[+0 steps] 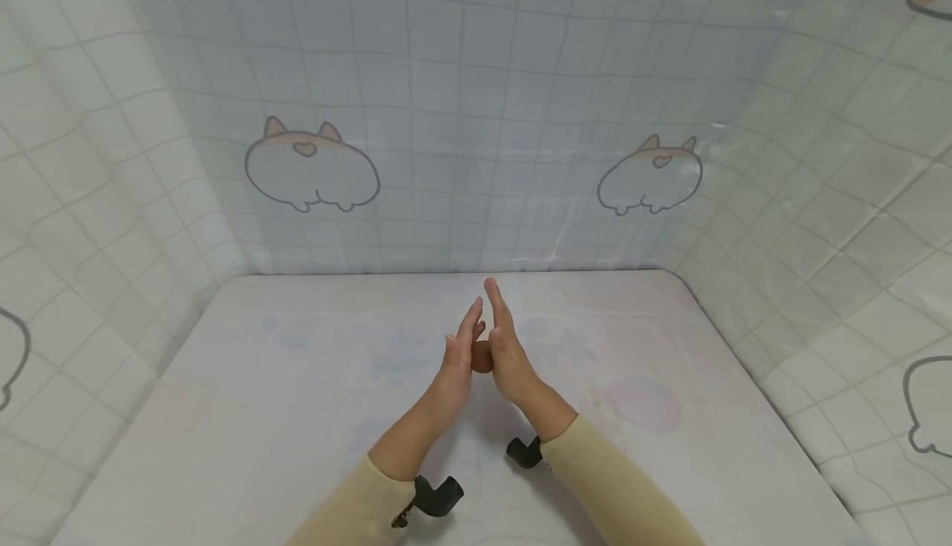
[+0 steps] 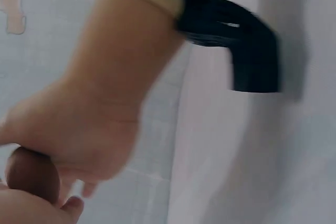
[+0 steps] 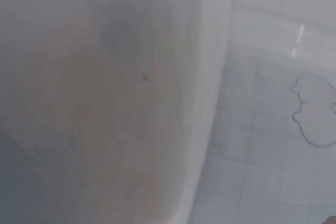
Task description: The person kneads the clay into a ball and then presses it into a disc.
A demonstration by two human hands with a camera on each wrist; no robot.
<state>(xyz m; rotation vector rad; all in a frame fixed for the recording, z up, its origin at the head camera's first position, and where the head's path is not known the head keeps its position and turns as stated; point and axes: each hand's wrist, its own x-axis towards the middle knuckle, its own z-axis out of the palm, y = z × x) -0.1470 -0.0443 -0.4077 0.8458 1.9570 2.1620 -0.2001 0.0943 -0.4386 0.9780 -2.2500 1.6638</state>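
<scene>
A small brown ball [image 1: 482, 357] sits between my two palms, above the white table [image 1: 283, 414]. My left hand [image 1: 455, 368] lies along its left side with fingers fairly straight, pointing forward. Against its right side is my right hand [image 1: 513, 364], fingers also extended, the tips of both hands leaning toward each other. The left wrist view shows the brown ball [image 2: 34, 174] squeezed between the left palm [image 2: 79, 129] and part of the right hand [image 2: 31, 208] at the lower left. Only a sliver of a hand enters the bottom right corner of the right wrist view.
Grid-patterned curtain walls [image 1: 506, 158] with cartoon animal prints enclose the back and both sides. Black wrist camera mounts [image 1: 439, 496] stick out from the cream sleeves [image 1: 617, 480]. The table's rounded edge [image 3: 210, 103] shows in the right wrist view.
</scene>
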